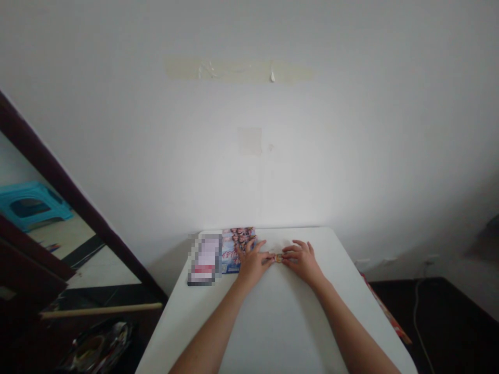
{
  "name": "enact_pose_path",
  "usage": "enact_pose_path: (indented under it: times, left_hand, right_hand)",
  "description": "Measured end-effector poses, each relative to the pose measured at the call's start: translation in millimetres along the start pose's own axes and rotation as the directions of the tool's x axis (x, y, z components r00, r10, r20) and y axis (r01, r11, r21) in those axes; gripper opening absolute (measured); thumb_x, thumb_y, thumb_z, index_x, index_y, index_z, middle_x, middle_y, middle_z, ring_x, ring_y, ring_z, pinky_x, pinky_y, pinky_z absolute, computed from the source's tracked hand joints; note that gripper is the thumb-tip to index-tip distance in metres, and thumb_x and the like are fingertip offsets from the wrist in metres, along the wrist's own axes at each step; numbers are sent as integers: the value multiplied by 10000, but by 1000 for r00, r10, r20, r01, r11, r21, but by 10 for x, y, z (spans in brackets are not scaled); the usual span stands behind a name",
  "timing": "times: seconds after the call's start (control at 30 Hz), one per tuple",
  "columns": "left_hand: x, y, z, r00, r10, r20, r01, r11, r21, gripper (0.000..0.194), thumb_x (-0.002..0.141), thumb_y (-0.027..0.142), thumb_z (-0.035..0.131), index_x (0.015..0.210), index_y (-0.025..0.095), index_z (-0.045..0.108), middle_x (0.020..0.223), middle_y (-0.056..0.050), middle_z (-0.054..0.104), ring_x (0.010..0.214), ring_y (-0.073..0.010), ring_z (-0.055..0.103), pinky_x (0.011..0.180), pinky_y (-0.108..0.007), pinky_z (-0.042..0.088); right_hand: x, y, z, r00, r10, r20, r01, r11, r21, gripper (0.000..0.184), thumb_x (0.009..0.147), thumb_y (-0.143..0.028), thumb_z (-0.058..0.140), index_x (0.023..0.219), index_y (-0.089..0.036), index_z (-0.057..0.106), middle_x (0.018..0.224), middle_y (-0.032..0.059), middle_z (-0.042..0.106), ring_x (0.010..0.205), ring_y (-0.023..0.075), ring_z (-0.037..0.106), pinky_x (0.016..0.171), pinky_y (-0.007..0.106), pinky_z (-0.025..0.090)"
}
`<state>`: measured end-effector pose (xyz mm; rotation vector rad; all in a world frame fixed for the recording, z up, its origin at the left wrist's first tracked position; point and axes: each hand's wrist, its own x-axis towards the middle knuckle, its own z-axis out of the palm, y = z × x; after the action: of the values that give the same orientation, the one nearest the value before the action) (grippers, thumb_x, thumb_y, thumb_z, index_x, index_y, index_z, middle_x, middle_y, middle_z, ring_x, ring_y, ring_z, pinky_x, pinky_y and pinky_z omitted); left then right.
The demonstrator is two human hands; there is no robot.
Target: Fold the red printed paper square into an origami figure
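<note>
Both my hands rest on a white table (280, 322), close to its far edge by the wall. My left hand (252, 261) and my right hand (302, 259) meet at a small yellowish object (278, 257), pinched between the thumb and forefinger tips of each. It is too small to name. The other fingers of both hands lie spread on the tabletop. My left hand's fingers overlap the edge of a colourful printed sheet (235, 246) lying flat on the table.
A flat box with a blurred face (205, 259) lies left of the printed sheet. A white wall stands right behind the table. Left of the table are a dark door frame (74, 197), a blue plastic stool (31, 204) and a wooden stick (101, 310).
</note>
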<state>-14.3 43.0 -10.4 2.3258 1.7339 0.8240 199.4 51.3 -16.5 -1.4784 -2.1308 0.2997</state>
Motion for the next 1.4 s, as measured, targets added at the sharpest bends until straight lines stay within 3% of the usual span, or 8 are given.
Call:
enact_pose_path:
  times: [0.43,0.7,1.03,1.27,1.4]
  left_hand:
    - [13,3,40,1000,-23,-20,23,1000,10,108,814,436,713,903,424,772,1348,33,614,1332,-336,374,1097,-754,-22]
    - [35,-5,33,999,-41,7,41,999,11,119,821,419,708,923,419,771,1380,30,590,1354,-341,353,1094,-764,1]
    - [54,25,-4,998,-58,-10,58,998,-6,120,826,499,676,865,438,772,1402,50,570,1338,-347,382,1057,-805,-18]
    - [110,73,-21,993,-115,8,115,993,-15,177,822,482,680,770,345,781,1435,24,545,1353,-344,367,1068,-788,-23]
    - [132,74,-5,991,-135,9,135,990,-27,121,784,459,729,766,352,782,1474,30,502,1375,-366,339,1073,-789,-14]
  right_hand:
    - [5,-13,17,998,-61,-28,61,998,3,170,816,-344,691,968,-394,748,1121,3,715,1297,284,458,1128,671,107]
    - [-1,-34,40,997,-50,-59,49,999,-14,132,834,-383,676,941,-399,752,1106,4,714,1272,285,473,1125,673,105]
    - [29,-89,121,990,32,-135,-36,999,-29,205,915,-398,554,870,-324,740,1062,15,721,1252,295,475,1095,733,52]
    - [50,-81,166,984,80,-161,-82,997,-6,238,895,-452,564,819,-279,708,1031,30,712,1251,309,453,1081,753,41]
    - [32,-68,171,973,118,-199,-127,991,-34,288,904,-478,540,795,-260,695,1083,51,683,1268,335,415,1060,766,87]
